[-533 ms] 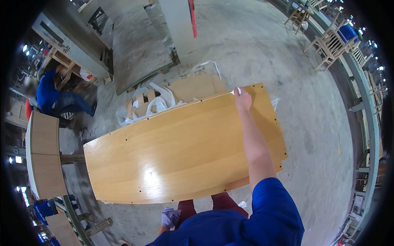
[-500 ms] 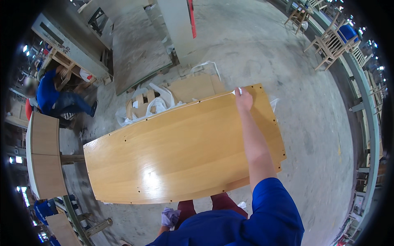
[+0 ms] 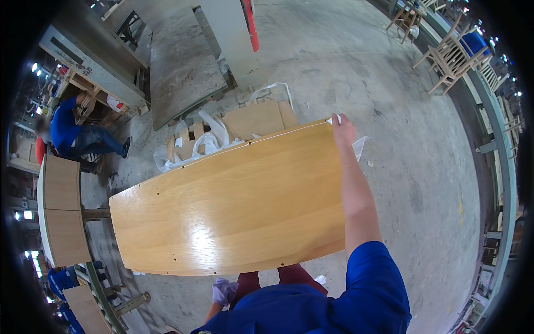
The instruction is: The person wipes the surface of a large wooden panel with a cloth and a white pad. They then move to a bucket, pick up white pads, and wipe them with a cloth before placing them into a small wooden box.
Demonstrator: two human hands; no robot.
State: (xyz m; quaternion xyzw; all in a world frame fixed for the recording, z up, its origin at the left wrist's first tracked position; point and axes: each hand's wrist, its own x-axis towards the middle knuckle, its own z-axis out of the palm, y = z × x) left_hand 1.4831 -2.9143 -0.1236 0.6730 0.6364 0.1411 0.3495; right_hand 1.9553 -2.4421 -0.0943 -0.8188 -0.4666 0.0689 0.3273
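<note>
Right hand [image 3: 344, 130] has moved to the far right corner of the board [image 3: 228, 200], which lies before the legs [image 3: 297, 278]; its fingers pinch a white piece [image 3: 335, 118], so the white line [image 3: 289, 132] now reaches that corner. Left hand [image 3: 224, 291], purple-covered by the board's near edge: grip unclear.

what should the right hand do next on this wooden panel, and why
Probably lift the right hand and the small white item off the wooden panel: it's by the far right corner, with concrete floor beyond, and the white line along the far edge appears to end there.
</note>
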